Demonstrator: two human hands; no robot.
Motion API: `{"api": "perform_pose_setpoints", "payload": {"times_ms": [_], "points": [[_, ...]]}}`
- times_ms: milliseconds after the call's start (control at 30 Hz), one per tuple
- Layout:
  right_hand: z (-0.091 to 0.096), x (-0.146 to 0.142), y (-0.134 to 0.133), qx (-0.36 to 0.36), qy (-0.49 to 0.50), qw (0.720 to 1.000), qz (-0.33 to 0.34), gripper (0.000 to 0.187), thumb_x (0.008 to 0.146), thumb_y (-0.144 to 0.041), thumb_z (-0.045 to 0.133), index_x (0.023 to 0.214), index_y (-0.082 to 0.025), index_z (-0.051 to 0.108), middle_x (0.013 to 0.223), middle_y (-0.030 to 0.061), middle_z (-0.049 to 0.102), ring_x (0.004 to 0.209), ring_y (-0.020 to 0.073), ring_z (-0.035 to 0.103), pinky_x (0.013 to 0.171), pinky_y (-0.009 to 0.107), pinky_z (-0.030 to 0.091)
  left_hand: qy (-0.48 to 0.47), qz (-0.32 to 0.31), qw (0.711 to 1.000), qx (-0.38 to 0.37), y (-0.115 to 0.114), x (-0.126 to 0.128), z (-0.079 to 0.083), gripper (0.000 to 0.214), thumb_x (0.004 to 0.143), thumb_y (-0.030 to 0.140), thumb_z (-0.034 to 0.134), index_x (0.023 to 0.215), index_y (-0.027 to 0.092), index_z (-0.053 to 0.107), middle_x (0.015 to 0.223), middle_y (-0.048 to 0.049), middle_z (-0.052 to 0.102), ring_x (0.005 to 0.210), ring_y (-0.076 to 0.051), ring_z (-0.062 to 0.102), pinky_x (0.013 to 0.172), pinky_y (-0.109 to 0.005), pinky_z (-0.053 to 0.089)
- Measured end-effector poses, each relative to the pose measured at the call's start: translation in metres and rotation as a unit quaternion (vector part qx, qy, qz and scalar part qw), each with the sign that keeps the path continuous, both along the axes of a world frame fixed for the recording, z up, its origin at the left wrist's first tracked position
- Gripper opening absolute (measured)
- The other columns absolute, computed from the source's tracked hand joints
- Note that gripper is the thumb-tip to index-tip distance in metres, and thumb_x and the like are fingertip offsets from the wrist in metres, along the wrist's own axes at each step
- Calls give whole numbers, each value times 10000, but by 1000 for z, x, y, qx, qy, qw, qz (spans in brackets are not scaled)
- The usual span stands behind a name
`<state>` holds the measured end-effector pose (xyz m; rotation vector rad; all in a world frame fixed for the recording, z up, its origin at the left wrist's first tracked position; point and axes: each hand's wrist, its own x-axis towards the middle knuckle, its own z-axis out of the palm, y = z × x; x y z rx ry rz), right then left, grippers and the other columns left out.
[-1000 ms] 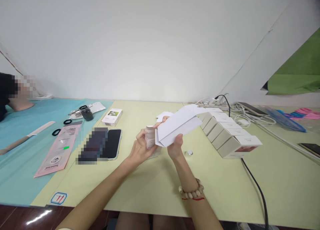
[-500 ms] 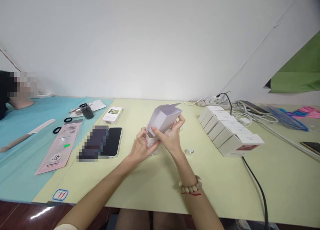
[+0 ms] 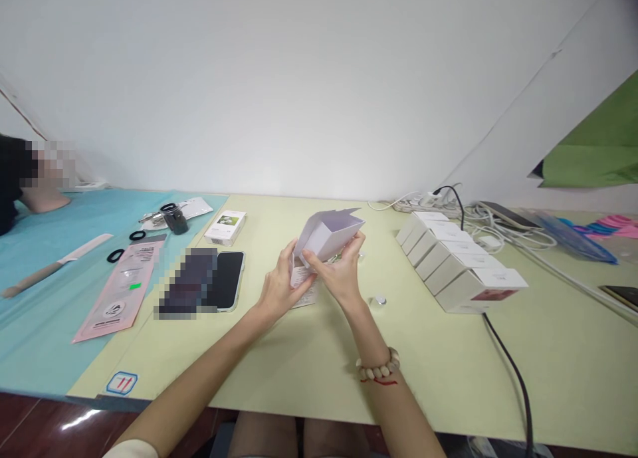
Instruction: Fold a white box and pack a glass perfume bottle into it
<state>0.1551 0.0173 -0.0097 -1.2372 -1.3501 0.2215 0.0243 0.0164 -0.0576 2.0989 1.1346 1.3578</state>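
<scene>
Both hands meet over the middle of the pale yellow-green table (image 3: 309, 371). My right hand (image 3: 339, 275), a bead bracelet on its wrist, pinches a folded white cardboard sleeve (image 3: 329, 232) that stands open like a box shell. My left hand (image 3: 279, 288) grips a small white box (image 3: 300, 278) with printed text, held just under the sleeve's lower end. The sleeve touches the small box. A small round silver piece (image 3: 379, 300) lies on the table right of my hands.
A row of several white boxes (image 3: 458, 265) lies to the right, with cables and a power strip (image 3: 423, 202) behind. A black cable (image 3: 508, 365) runs to the front edge. A phone (image 3: 226, 280), a pink packet (image 3: 122, 292), a small box (image 3: 225, 227) and black rings lie left. Another person sits far left.
The flat white card has been folded into an open sleeve and brought down over the small box. Both hands have closed in together.
</scene>
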Motion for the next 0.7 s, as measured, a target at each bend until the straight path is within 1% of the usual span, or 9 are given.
{"api": "perform_pose_setpoints", "payload": {"times_ms": [67, 167, 267, 333, 367, 467, 567, 633, 700], "points": [[-4, -1, 1, 9, -3, 1000, 11, 754, 584, -414, 705, 1139, -170, 257, 1152, 123, 397, 1078, 226, 411, 912, 398, 376, 8, 0, 1000, -12, -1, -1, 3, 768, 778, 401, 557, 1377, 212, 115, 1203, -127, 477, 811, -169, 597, 633, -244, 436], [-7, -1, 2, 13, -4, 1000, 14, 714, 605, -392, 692, 1121, -169, 253, 1158, 122, 378, 1090, 214, 404, 925, 388, 370, 1, 1, 1000, -8, -3, -1, 4, 805, 777, 411, 554, 1372, 185, 60, 1190, -145, 478, 763, -162, 601, 605, -243, 433], [-5, -3, 1, 4, 5, 1000, 29, 701, 615, -385, 688, 1124, -173, 255, 1158, 118, 386, 1094, 208, 407, 927, 380, 373, 0, 3, 1000, 4, -2, 0, 2, 795, 791, 397, 538, 1366, 140, 53, 921, -89, 572, 655, -147, 584, 556, -225, 408], [-3, -6, -1, 9, 20, 999, 30, 704, 606, -387, 696, 1110, -173, 254, 1141, 118, 399, 1077, 202, 422, 917, 369, 382, 6, 3, 1000, 7, -1, 0, 0, 794, 801, 389, 525, 1371, 125, 39, 742, -24, 551, 556, -124, 544, 520, -210, 386], [-3, -7, -1, 15, 27, 999, 25, 704, 596, -393, 702, 1092, -172, 252, 1129, 120, 400, 1062, 198, 431, 908, 363, 390, 9, 2, 1000, 9, 0, 0, -1, 801, 804, 386, 519, 1374, 123, 22, 712, -7, 538, 514, -111, 519, 506, -206, 380], [-5, -12, -2, 17, 35, 999, 0, 722, 566, -438, 717, 1034, -173, 236, 1085, 128, 399, 1006, 199, 453, 866, 365, 411, 13, -3, 999, 36, 2, 1, -5, 844, 796, 369, 523, 1377, 145, -46, 914, -78, 570, 528, -95, 528, 504, -208, 399], [-7, -14, -2, -3, 12, 1000, -22, 747, 534, -489, 720, 1027, -170, 259, 1036, 120, 419, 971, 224, 459, 830, 389, 418, -1, -1, 999, 53, 3, 1, -6, 867, 790, 339, 533, 1375, 177, -86, 1199, -164, 475, 782, -143, 600, 585, -215, 446], [-6, -12, -3, -7, -5, 999, -42, 737, 517, -497, 720, 1023, -171, 295, 1002, 105, 438, 954, 235, 462, 816, 397, 415, -8, -6, 999, 34, 4, 0, -5, 866, 795, 340, 534, 1376, 195, -92, 1241, -153, 456, 888, -159, 595, 612, -210, 456], [-3, -11, -5, -8, -15, 998, -68, 723, 505, -498, 721, 1013, -172, 322, 979, 94, 453, 931, 239, 465, 800, 399, 415, -7, -15, 1000, 15, 4, 0, -4, 865, 794, 359, 541, 1379, 196, -74, 1224, -140, 477, 911, -162, 594, 614, -203, 457]]}}
